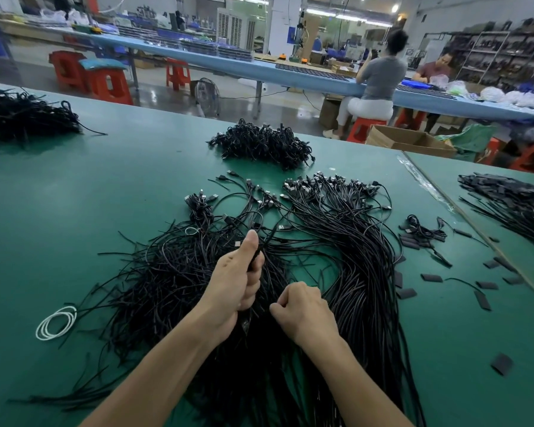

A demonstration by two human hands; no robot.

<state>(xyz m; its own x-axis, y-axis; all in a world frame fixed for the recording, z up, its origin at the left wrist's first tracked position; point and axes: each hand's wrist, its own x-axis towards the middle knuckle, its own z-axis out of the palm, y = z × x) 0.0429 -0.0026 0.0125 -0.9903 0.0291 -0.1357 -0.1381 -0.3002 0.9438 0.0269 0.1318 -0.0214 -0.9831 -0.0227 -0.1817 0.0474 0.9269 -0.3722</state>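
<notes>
Bright overhead strip lights, soft shadows, wide-angle edge bending, blurred background.

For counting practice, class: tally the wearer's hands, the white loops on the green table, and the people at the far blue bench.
Hands in the black cables, left hand and right hand: 2
White loops: 2
People: 2
Total: 6

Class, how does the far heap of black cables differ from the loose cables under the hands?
The far heap is compact, made of small coiled bundles; the loose cables lie spread out in long strands. The far heap lies untouched; the left hand grips some of the loose cables. Both are black, on the green table.
</notes>
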